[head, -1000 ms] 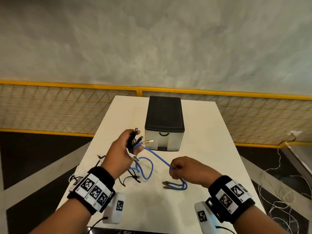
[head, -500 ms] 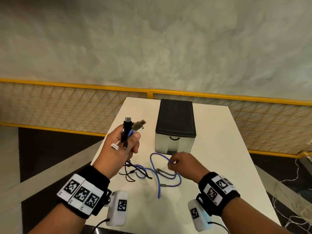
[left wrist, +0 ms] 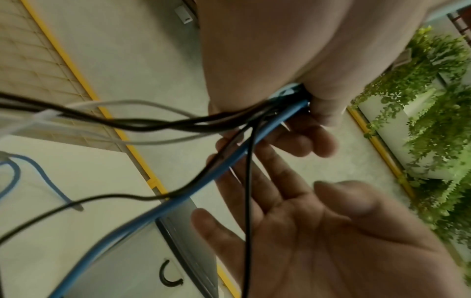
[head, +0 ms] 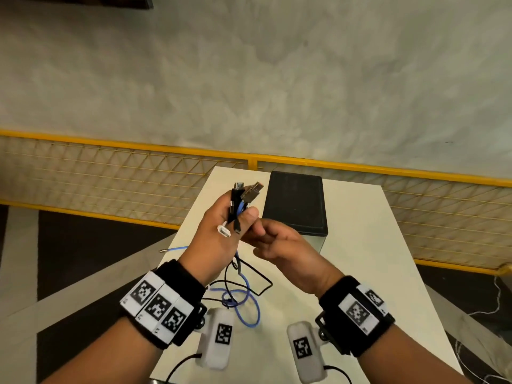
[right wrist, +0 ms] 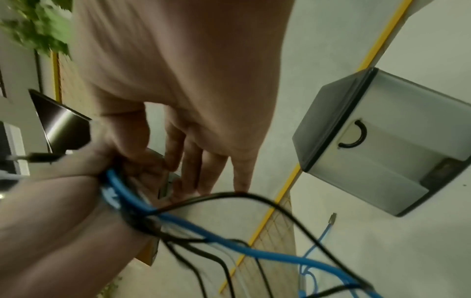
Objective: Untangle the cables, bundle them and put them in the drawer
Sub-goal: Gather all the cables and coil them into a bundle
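Note:
My left hand is raised over the white table and grips a bunch of cable ends, black, blue and white, with the plugs sticking up. The cables hang from it in loose black and blue loops onto the table. My right hand is right beside the left one, its fingers straight and touching the left hand's fingers. In the left wrist view the right hand's palm is open behind the blue cable. The grey drawer unit with a black top stands behind the hands, its drawer closed.
One blue cable end sticks out past the table's left edge. A yellow-framed mesh fence runs behind the table. Loose white wires lie on the floor at the right.
My right hand has let go of the blue cable on the table and risen to meet the left hand. The left hand still holds the bunch, slightly higher.

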Available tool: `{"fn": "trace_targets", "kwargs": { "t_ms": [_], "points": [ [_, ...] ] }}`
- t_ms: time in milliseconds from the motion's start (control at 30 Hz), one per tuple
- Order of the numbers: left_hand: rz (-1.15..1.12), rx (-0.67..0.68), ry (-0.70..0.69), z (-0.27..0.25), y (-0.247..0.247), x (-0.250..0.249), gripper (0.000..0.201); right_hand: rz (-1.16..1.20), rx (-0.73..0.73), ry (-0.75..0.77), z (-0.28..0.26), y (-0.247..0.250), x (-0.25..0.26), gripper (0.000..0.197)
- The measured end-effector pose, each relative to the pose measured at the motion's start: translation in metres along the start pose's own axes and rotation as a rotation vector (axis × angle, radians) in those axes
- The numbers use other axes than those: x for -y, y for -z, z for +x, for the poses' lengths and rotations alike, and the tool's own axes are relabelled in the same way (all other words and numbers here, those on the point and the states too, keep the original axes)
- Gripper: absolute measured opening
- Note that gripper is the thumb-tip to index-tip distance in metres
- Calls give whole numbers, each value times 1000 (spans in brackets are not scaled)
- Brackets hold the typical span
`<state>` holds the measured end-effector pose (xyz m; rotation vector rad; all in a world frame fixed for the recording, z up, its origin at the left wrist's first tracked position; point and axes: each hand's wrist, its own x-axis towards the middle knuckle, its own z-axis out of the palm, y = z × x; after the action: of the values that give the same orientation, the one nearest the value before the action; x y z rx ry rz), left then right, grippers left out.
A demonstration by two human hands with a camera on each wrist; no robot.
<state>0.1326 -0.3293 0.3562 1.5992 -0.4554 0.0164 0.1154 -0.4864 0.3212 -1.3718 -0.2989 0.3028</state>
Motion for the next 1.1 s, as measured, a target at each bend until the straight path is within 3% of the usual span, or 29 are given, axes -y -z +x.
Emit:
{"fn": "trace_targets", "kwargs": {
  "t_ms": [133, 267, 333, 433, 567, 600, 700, 767, 867, 967, 1000, 1100],
  "points": [
    [46, 91, -4, 15, -22, -8, 45, 76, -16, 43, -8, -3, 11, 63],
    [176, 244, 55, 25, -36, 1, 57, 60, -52, 79, -17, -1, 20, 54],
    [243, 317, 133, 29, -33, 5, 56, 41, -59, 62, -22, -2, 20, 52],
    [162, 413, 158, 29, -36, -6, 31, 86, -87, 55, -23, -7, 13, 47],
    [132, 498, 168, 23, -38, -9, 24, 166, -244, 34, -19, -9, 6, 36],
    [112, 508, 209, 22, -37, -4, 34, 220, -283, 33, -19, -7, 7, 36],
    [-85, 411, 302, 11, -33, 16, 92, 424, -319, 43, -19, -5, 15, 29],
    [-196, 415, 304, 2, -35, 29, 105, 488, -356, 22, -18, -6, 21, 19],
    [-148, 483, 295, -6, -41, 39, 77, 562, -455, 1, -16, -5, 25, 17],
    [241, 598, 356, -19, -34, 54, 42, 583, -499, 104, -15, 10, 45, 25],
    [261, 623, 409, -24, -29, 65, 36, 578, -503, 142, -16, 18, 55, 27],
    [-32, 571, 513, -30, -24, 68, 48, 569, -505, 220, -17, 34, 69, 29]
  ]
}}
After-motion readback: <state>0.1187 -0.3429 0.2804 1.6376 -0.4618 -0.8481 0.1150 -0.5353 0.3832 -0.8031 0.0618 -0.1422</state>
